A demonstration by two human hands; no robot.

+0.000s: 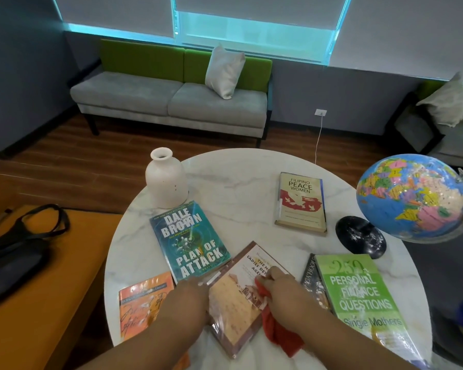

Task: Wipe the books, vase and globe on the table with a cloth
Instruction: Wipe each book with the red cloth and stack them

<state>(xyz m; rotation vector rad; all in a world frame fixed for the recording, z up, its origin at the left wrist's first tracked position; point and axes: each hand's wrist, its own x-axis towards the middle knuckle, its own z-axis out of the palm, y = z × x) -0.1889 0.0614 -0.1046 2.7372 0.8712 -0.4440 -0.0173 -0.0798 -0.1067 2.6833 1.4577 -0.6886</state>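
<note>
On the round white marble table [238, 182], my left hand [187, 303] grips the left edge of a brown-framed paperback [241, 303] near the front. My right hand [281, 292] holds a red cloth [275, 332] bunched against that book's cover. Around it lie a teal "Plan of Attack" book [190, 241], an orange book [142, 305], a green "Personal Finance Questions" book [358, 292] on a dark book [312, 279], and a "Filipino Peace Women" book [301, 202]. A white vase [166, 180] stands at the back left. A globe [412, 196] on a black base [360, 236] stands at the right.
An orange seat [51, 289] with a black bag [14, 252] lies to the left of the table. A grey and green sofa [171, 102] with a white cushion stands behind, and another sofa [444, 129] at the far right. A white cable [318, 140] runs from a wall socket.
</note>
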